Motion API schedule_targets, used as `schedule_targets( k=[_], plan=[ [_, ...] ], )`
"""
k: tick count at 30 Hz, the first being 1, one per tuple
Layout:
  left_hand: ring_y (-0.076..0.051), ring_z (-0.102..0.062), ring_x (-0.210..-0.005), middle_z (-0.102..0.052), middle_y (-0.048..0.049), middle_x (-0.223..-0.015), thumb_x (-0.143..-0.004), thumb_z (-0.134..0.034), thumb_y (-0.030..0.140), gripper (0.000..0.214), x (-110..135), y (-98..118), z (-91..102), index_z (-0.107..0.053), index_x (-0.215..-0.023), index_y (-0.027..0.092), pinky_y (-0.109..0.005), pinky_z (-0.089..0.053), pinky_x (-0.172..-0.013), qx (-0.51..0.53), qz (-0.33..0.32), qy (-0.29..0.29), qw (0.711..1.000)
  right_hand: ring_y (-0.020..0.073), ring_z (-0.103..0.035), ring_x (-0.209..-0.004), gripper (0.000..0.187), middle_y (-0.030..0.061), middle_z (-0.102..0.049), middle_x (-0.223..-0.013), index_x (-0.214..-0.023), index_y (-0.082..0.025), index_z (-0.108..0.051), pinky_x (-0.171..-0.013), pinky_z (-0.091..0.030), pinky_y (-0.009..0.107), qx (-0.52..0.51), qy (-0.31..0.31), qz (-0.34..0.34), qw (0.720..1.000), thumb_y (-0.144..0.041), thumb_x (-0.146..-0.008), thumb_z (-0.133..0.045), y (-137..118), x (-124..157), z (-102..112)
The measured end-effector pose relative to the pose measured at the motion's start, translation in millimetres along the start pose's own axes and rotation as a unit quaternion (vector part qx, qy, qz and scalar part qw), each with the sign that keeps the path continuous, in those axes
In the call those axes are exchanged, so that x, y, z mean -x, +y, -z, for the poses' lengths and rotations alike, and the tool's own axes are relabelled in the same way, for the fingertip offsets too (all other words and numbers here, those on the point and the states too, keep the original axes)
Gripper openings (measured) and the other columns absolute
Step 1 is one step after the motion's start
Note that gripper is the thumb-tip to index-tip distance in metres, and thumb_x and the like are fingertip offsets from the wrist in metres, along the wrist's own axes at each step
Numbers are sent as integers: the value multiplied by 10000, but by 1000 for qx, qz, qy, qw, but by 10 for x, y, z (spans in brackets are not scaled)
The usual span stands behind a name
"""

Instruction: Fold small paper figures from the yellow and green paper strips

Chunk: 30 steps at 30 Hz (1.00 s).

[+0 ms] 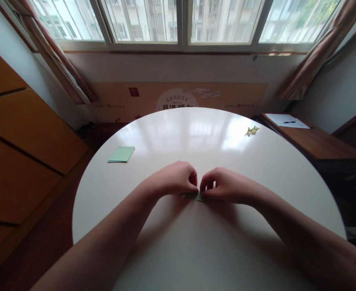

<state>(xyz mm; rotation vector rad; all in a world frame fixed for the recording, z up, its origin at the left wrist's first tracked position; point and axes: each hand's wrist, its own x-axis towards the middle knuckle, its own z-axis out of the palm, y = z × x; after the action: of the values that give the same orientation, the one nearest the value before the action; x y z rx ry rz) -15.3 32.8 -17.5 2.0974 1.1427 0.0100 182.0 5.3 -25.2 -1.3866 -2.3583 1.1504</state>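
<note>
A small piece of green paper [198,197] lies at the middle of the white round table [172,246], mostly covered by my fingers. My left hand [181,177] is closed, its fingertips pressed down on the paper's left part. From the other side, my right hand [222,185] pinches the paper's right part between thumb and bent fingers. The two hands are close together but apart. How the paper is folded is hidden. Towards the table's left side lies a stack of green paper squares [121,154].
Small yellow folded paper figures [252,130] sit at the table's far right. Beyond the edge, a brown wooden desk [326,141] holds a white sheet [284,120] with a dark pen [289,122]. An orange-brown cabinet [29,133] stands on the left, with windows [141,22] ahead.
</note>
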Motion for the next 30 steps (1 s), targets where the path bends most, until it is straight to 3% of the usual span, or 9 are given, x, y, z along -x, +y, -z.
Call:
schedule_targets(
  k=[9, 19, 30],
  plan=[
    [-176, -630, -547, -678, -20, -564, -632, -628, 259, 168, -31, -10, 3, -740, -735, 188, -238, -409, -483, 3, 23, -21, 999, 156, -624, -645, 170, 3, -740, -765, -850, -216, -786, -558, -423, 237, 0, -15, 6, 1000, -225, -751, -648, -17, 10, 18],
    [-175, -635, -562, -678, -14, -572, -646, -617, 284, 171, -9, 53, 23, -733, -737, 198, -237, -415, -487, -14, 32, -26, 999, 165, -660, -705, 159, -6, -750, -815, -852, -248, -773, -617, -447, 253, 50, 15, 24, 998, -249, -768, -638, -48, 58, -7],
    [-177, -638, -571, -685, -17, -593, -636, -654, 304, 175, -23, 10, 7, -718, -754, 191, -237, -419, -492, -16, 38, -35, 999, 144, -615, -647, 130, -20, -711, -770, -828, -251, -743, -523, -399, 228, 72, -18, 5, 997, -242, -734, -653, -49, 111, 47]
  ],
)
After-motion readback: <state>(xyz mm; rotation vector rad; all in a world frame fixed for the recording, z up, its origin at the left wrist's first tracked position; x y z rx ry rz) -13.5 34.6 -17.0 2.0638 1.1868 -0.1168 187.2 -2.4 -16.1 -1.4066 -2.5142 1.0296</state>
